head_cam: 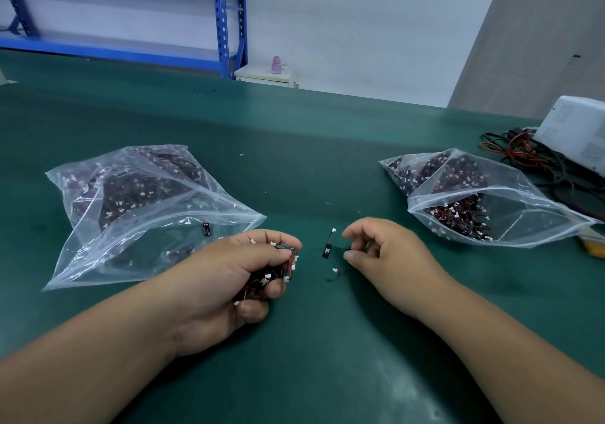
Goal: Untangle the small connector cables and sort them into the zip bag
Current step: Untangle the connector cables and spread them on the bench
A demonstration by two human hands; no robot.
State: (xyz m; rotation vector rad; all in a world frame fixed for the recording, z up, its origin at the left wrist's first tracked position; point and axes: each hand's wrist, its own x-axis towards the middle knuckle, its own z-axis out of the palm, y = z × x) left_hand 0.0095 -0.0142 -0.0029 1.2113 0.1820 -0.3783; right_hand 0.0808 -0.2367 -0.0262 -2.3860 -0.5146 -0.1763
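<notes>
My left hand (222,276) grips a tangled bundle of small connector cables (278,273), black and red wires with white plugs, just in front of the left zip bag (98,260). That bag lies open toward me with many cables inside. My right hand (393,260) hovers low over the green mat with loosely curled fingers, thumb and forefinger apart. Beside its fingertips lie two loose cables: one with a black tag (327,249), one smaller (337,272). The right zip bag (523,220) stands open, part full of cables.
A white device (576,135) and a heap of black and red leads (523,155) sit at the table's right edge, behind the right bag. Blue shelving (226,20) and a pink bottle (276,65) stand beyond the green table (311,341). Tiny white bits dot the mat.
</notes>
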